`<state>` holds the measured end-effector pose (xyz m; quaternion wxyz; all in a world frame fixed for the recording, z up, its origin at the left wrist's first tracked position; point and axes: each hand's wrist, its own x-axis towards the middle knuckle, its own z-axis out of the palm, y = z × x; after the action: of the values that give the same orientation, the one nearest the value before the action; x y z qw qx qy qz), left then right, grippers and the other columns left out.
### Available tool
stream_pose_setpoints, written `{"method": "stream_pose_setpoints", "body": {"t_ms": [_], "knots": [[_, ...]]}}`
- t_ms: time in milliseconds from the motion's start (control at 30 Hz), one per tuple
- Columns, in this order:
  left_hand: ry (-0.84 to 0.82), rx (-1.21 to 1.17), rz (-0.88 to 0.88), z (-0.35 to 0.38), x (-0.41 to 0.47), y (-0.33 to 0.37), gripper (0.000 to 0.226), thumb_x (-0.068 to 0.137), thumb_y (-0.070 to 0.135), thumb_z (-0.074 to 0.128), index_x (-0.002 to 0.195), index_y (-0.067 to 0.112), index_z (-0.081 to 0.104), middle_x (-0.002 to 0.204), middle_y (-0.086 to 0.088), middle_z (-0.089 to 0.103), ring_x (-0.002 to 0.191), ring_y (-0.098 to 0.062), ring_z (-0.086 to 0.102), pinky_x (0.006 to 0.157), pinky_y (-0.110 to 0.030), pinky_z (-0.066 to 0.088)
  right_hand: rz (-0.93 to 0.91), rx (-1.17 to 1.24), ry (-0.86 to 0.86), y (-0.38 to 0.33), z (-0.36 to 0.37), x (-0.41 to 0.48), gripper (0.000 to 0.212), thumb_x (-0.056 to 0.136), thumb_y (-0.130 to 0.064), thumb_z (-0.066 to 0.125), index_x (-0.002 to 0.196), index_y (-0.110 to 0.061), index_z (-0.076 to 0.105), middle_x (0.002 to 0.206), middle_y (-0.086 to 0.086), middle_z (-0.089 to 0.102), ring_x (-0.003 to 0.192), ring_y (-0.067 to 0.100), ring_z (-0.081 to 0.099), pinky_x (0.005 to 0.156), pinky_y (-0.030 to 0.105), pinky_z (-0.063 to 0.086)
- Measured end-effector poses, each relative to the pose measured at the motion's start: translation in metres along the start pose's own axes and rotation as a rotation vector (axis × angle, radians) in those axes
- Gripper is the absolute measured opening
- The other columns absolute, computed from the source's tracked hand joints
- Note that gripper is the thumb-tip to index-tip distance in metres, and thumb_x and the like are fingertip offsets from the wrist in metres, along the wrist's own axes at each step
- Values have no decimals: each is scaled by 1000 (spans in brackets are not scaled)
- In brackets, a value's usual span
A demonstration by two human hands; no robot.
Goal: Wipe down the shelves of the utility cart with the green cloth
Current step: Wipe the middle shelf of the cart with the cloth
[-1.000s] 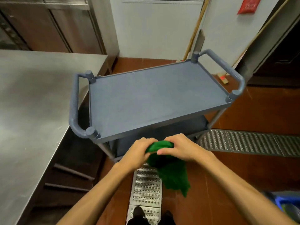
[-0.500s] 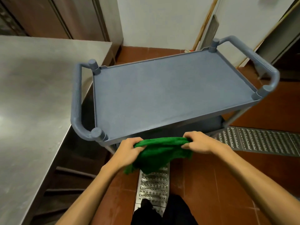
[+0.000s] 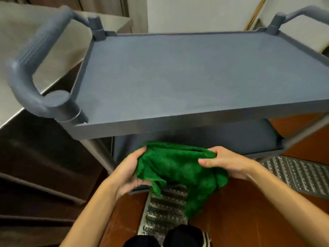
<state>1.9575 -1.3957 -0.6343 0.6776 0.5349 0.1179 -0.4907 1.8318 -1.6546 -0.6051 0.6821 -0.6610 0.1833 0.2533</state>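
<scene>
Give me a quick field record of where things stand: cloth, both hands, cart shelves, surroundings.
cloth: green cloth, bunched, held in the air in front of the cart, one end hanging down
left hand: left hand grips the cloth's left edge
right hand: right hand grips its right edge
top shelf: top shelf bare, cloth not touching it
lower shelf: lower shelf partly visible behind the cloth, contact not clear
handles: one handle at each end
surroundings: steel counter to the left, floor grate underfoot

Both bare forearms reach forward. The left hand (image 3: 130, 172) and right hand (image 3: 226, 162) are curled closed, each gripping one end of the green cloth (image 3: 178, 168).
</scene>
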Motion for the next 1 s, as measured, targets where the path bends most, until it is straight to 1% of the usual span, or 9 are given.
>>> {"method": "stream_pose_setpoints", "body": {"t_ms": [100,200,333,400,500,600,767,900,1000], "knots": [[-85,-201,38,-9,37,-17,56,100,41,41,97,-1,78,110,-23,73,90,-38,74,68,-62,59,-63,-196,-18,25,-4,33,53,65,-10,89,114,-21,73,119,4,73,111,22,68,91,33,57],[-215,-276,127,-17,71,-29,59,100,40,39,99,-5,78,115,-25,71,96,-40,73,81,-67,51,-104,-322,-29,33,-12,58,48,62,-14,85,103,-37,75,109,-11,75,102,8,71,80,20,56],[-334,-255,261,-24,108,-29,54,97,34,40,85,-1,80,99,-20,76,85,-35,76,69,-58,60,-120,-429,140,37,-45,93,71,44,-17,85,114,-24,72,113,7,72,98,23,70,78,35,58],[-347,-196,348,-27,124,-22,59,101,34,36,81,2,81,94,-17,77,80,-32,76,62,-52,62,-204,-403,136,30,-57,109,43,47,-9,74,90,-6,77,91,23,73,71,30,72,59,34,58],[-306,-124,479,-19,142,-6,63,104,30,33,76,0,81,89,-18,77,74,-31,76,55,-47,61,-322,-271,165,16,-62,130,13,45,-11,63,55,-5,70,52,12,62,39,19,58,41,21,47],[-234,-135,582,-5,156,13,61,105,23,30,78,-4,77,81,-22,76,65,-32,75,46,-43,59,-485,-230,312,-3,-63,157,24,60,-7,50,38,-16,51,37,1,39,30,14,37,35,14,31],[-41,-98,624,10,176,48,43,109,21,24,117,6,63,101,-20,75,78,-30,75,54,-40,60,-659,-289,670,-32,-74,199,27,79,-3,47,55,-15,45,40,-1,41,31,13,37,37,12,25],[-1,2,688,18,189,87,37,106,22,34,108,8,68,91,-14,77,80,-26,75,63,-34,61,-740,-524,802,-61,-95,222,27,85,0,46,62,-13,47,75,11,48,68,19,45,59,29,33],[-81,129,795,23,203,116,26,101,21,47,93,9,68,76,-7,75,65,-18,73,56,-24,58,-759,-687,912,-87,-115,245,15,93,-13,45,90,-7,59,88,8,52,82,19,46,63,30,32]]}}
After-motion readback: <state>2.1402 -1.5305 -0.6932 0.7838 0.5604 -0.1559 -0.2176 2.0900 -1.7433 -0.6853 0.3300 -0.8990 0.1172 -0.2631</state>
